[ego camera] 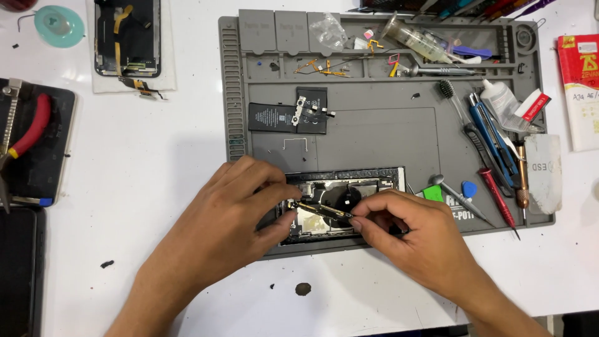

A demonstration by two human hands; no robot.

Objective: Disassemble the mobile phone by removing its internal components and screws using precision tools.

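An opened phone (340, 203) lies face down at the near edge of a grey work mat (374, 134), its insides bare, with a dark round coil in the middle. Across it runs a thin strip of flat cable (321, 210), black with gold ends, lifted slightly above the phone body. The left hand (234, 212) pinches the cable's left end between thumb and forefinger, the other fingers curled along the phone's left edge. The right hand (409, 228) pinches the right end of the cable with thumb and forefinger pressed together, its remaining fingers folded beside the phone.

Further up the mat lies a black battery (284, 117) with a small metal part on it. To the right of the phone lie a green pick (432, 193), a blue pick (469, 188), and a row of screwdrivers (496, 156) beside a white block (543, 171). A syringe (415, 37) lies in the mat's upper trays. On the white table, another opened phone (128, 37) lies at the top left, and red-handled pliers (28, 131) lie on a dark pad at the left.
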